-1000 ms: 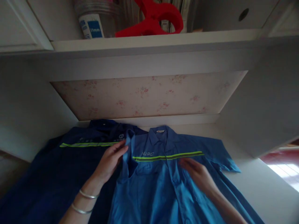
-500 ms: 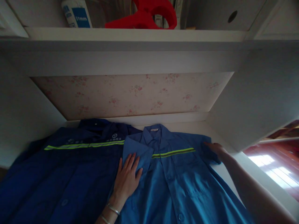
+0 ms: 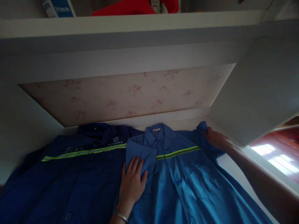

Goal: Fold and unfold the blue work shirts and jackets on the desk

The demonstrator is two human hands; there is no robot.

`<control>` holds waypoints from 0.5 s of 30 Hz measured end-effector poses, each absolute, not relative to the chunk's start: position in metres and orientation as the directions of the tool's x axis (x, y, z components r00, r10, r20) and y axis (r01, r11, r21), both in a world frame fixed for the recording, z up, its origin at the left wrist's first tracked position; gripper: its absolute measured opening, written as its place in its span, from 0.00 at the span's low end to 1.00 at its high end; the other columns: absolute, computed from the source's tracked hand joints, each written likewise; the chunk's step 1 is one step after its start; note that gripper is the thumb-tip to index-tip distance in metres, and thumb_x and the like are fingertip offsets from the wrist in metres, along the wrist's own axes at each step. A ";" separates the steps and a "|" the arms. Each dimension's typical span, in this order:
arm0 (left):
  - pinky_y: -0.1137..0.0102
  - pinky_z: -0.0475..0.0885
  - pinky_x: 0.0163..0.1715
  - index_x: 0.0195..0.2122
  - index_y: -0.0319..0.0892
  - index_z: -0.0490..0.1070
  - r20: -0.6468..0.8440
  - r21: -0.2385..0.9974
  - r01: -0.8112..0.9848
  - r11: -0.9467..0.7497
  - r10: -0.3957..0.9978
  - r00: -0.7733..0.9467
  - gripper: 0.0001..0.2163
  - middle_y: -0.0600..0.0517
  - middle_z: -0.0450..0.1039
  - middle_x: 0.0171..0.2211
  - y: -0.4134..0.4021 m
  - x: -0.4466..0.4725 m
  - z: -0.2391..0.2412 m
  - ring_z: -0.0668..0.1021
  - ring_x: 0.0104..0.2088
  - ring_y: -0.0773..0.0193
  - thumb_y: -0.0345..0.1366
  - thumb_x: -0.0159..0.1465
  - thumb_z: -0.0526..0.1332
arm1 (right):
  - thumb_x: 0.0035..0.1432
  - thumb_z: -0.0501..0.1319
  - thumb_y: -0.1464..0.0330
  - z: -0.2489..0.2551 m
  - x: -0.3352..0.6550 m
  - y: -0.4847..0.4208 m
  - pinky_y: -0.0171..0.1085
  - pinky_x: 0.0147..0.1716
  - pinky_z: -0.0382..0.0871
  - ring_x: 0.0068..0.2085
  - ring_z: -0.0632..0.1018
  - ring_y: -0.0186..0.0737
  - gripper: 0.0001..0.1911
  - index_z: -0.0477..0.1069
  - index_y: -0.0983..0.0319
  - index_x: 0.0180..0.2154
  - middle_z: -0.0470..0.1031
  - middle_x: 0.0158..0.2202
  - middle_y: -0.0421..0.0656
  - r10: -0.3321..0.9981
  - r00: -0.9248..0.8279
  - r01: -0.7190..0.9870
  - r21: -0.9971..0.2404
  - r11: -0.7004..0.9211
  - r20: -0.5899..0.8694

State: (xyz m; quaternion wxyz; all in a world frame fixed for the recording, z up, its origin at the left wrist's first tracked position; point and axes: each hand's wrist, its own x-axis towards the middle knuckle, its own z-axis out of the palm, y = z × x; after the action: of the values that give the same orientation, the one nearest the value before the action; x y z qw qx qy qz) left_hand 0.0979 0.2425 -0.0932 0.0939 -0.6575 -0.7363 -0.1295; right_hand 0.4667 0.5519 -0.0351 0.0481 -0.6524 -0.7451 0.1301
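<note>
A lighter blue short-sleeved work shirt lies front up, its collar toward the back and a yellow-green stripe across its chest. My left hand rests flat, fingers stretched out, on the sleeve folded inward over the shirt's left side. At the far right, my right hand pinches the other sleeve and lifts its edge a little. Beside and partly under the shirt is a dark navy work jacket with a yellow-green stripe and a white emblem.
A white shelf edge runs overhead, bearing a red plastic object and a white-and-blue box. Behind the clothes is a flowered back panel. A white side panel stands at right, with reddish flooring beyond.
My right hand has gripped the right sleeve and raised its edge upward. My left hand stays on the folded sleeve. The camera view has tilted and shifted slightly.
</note>
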 end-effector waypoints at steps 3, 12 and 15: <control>0.44 0.56 0.63 0.61 0.46 0.68 0.289 0.072 0.992 0.108 0.949 -0.124 0.20 0.46 0.68 0.63 0.244 0.098 -0.093 0.66 0.64 0.49 0.42 0.71 0.52 | 0.67 0.52 0.52 -0.012 0.431 0.530 0.52 0.45 0.69 0.44 0.80 0.61 0.28 0.65 0.66 0.56 0.77 0.40 0.61 0.954 -0.268 0.946 -0.223 0.235 -0.134; 0.35 0.49 0.65 0.60 0.48 0.70 0.274 0.353 0.928 0.121 0.935 -0.226 0.19 0.45 0.64 0.66 0.214 0.106 -0.086 0.68 0.64 0.47 0.42 0.70 0.53 | 0.49 0.65 0.43 0.003 0.403 0.418 0.51 0.53 0.73 0.60 0.71 0.56 0.56 0.46 0.54 0.71 0.64 0.65 0.54 0.685 -0.656 0.461 -0.887 0.032 -0.316; 0.44 0.56 0.67 0.47 0.59 0.78 0.048 0.766 0.591 0.253 0.894 -0.446 0.14 0.52 0.75 0.56 0.148 0.119 -0.075 0.73 0.59 0.46 0.49 0.61 0.64 | 0.49 0.64 0.42 -0.024 0.473 0.347 0.53 0.48 0.76 0.57 0.75 0.58 0.52 0.47 0.43 0.70 0.67 0.64 0.50 0.768 -0.545 0.492 -0.870 -0.031 -0.336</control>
State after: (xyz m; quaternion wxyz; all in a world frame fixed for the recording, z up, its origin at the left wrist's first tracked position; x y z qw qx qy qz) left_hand 0.1186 0.1477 -0.0747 -0.2039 -0.4854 -0.7649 -0.3711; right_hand 0.4726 0.3474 -0.0245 0.1253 -0.4601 -0.6846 0.5513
